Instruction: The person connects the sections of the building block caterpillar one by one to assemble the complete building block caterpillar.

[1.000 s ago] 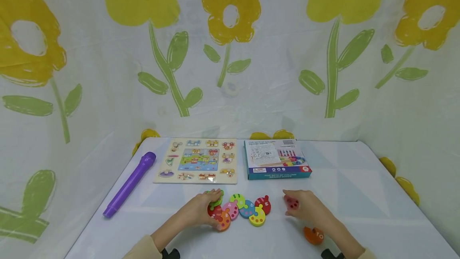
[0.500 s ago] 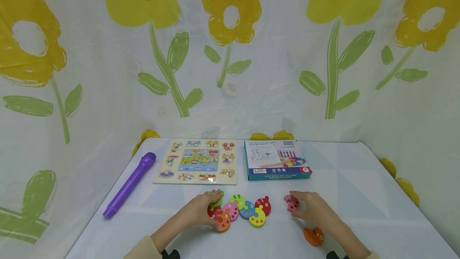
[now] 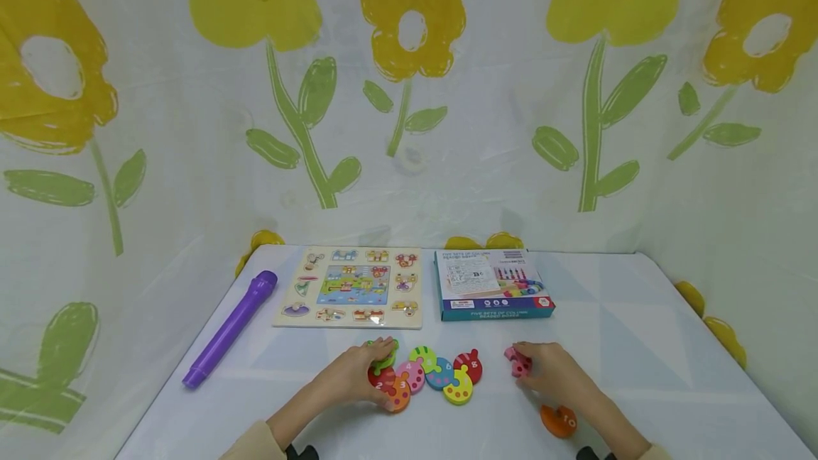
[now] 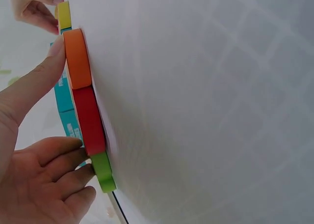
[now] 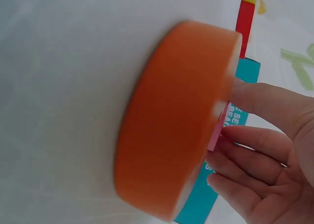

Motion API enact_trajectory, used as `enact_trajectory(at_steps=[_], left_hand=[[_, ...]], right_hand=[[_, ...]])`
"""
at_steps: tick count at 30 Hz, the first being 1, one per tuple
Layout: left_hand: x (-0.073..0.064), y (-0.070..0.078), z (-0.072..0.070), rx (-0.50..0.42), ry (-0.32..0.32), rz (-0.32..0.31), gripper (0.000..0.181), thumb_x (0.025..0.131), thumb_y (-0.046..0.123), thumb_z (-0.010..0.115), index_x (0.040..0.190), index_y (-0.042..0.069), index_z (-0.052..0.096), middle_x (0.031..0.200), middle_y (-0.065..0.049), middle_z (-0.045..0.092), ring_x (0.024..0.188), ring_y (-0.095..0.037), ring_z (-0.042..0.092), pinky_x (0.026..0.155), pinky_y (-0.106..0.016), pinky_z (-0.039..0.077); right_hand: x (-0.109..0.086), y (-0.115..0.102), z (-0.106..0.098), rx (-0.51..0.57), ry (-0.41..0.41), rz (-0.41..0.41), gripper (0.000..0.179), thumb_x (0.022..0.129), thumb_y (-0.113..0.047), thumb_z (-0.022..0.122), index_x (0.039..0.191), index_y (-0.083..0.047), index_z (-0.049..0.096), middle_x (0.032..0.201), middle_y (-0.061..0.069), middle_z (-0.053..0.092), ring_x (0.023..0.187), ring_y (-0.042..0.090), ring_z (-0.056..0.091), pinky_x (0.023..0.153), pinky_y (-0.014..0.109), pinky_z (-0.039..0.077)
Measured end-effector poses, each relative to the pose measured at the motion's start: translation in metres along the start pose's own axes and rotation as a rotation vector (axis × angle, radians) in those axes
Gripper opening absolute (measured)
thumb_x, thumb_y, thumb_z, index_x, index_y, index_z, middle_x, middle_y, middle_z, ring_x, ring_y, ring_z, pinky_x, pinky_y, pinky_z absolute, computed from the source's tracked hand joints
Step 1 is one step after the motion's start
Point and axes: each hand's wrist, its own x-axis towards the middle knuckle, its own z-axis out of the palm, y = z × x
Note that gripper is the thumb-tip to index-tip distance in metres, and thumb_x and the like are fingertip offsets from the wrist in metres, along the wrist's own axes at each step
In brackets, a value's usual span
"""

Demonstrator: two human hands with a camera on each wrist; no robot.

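Numbered puzzle pieces are joined in a wavy caterpillar-like row at the middle of the table, from a green piece (image 3: 387, 362) at the left to a red piece marked 8 (image 3: 469, 366) at the right. My left hand (image 3: 351, 375) holds the row's left end, its thumb on the orange piece (image 4: 78, 59) and its fingers by the red piece (image 4: 89, 120) and the green one. Right of the row, my right hand (image 3: 556, 373) pinches a loose pink dotted puzzle piece (image 3: 517, 363). An orange piece marked 10 (image 3: 559, 422) lies closer to me, below that hand; it hides much of the pink piece in the right wrist view.
Behind the row lie a wooden picture board (image 3: 300, 297) and a teal-edged toy box (image 3: 497, 314). A purple stick-shaped tube (image 3: 230, 329) rests along the table's left side. A flower-printed sheet (image 3: 473, 162) hangs behind the table (image 3: 645, 346).
My right hand shifted slightly right, its fingers loosening around the pink piece, then closed in on it again; the piece has turned a little. My left hand and the row stayed in place.
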Motion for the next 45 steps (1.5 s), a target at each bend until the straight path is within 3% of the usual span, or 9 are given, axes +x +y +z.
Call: enact_trajectory(at_steps=[6, 13, 18, 27, 35, 45], left_hand=[[-0.001, 0.000, -0.002, 0.020, -0.001, 0.023, 0.092, 0.065, 0.047, 0.086, 0.140, 0.008, 0.051, 0.148, -0.009, 0.043, 0.137, -0.033, 0.037, 0.108, -0.053, 0.034], [-0.003, -0.001, -0.006, 0.044, -0.018, 0.047, 0.089, 0.068, 0.046, 0.085, 0.140, 0.007, 0.050, 0.149, -0.010, 0.042, 0.137, -0.033, 0.037, 0.109, -0.052, 0.034], [-0.003, -0.001, -0.006, 0.037, -0.024, 0.038, 0.088, 0.068, 0.044, 0.085, 0.140, 0.007, 0.051, 0.149, -0.010, 0.042, 0.137, -0.033, 0.037, 0.109, -0.054, 0.033], [-0.002, -0.001, -0.005, 0.032, -0.015, 0.029, 0.088, 0.068, 0.043, 0.086, 0.141, 0.008, 0.050, 0.149, -0.009, 0.042, 0.137, -0.033, 0.036, 0.108, -0.054, 0.034], [-0.001, 0.000, -0.002, 0.012, -0.022, 0.023, 0.090, 0.066, 0.044, 0.086, 0.140, 0.007, 0.051, 0.149, -0.009, 0.042, 0.137, -0.032, 0.036, 0.109, -0.053, 0.032], [0.000, -0.001, -0.001, 0.014, -0.019, 0.015, 0.089, 0.066, 0.043, 0.086, 0.140, 0.008, 0.051, 0.148, -0.007, 0.043, 0.137, -0.032, 0.036, 0.109, -0.053, 0.033]], right_hand=[[0.000, -0.005, -0.005, 0.058, 0.023, -0.044, 0.054, 0.074, -0.015, 0.084, 0.123, -0.004, 0.066, 0.115, 0.009, 0.068, 0.108, 0.030, 0.061, 0.089, 0.045, 0.054], [0.005, -0.014, -0.005, 0.140, 0.010, -0.209, 0.050, 0.078, -0.014, 0.080, 0.124, -0.004, 0.065, 0.120, 0.010, 0.066, 0.113, 0.030, 0.061, 0.090, 0.045, 0.053], [0.011, -0.020, -0.005, 0.137, -0.001, -0.273, 0.050, 0.079, -0.010, 0.079, 0.126, -0.003, 0.064, 0.122, 0.011, 0.066, 0.114, 0.031, 0.060, 0.089, 0.045, 0.053], [0.020, -0.024, -0.003, 0.132, -0.026, -0.318, 0.050, 0.079, -0.007, 0.078, 0.127, -0.001, 0.062, 0.124, 0.012, 0.064, 0.118, 0.032, 0.058, 0.091, 0.046, 0.052], [0.025, -0.024, -0.004, 0.122, -0.049, -0.407, 0.048, 0.081, -0.005, 0.077, 0.126, 0.002, 0.062, 0.126, 0.012, 0.063, 0.119, 0.032, 0.057, 0.092, 0.045, 0.052], [0.030, -0.030, -0.006, 0.074, -0.088, -0.419, 0.049, 0.081, -0.004, 0.076, 0.128, 0.000, 0.061, 0.128, 0.012, 0.062, 0.122, 0.032, 0.054, 0.094, 0.044, 0.050]])
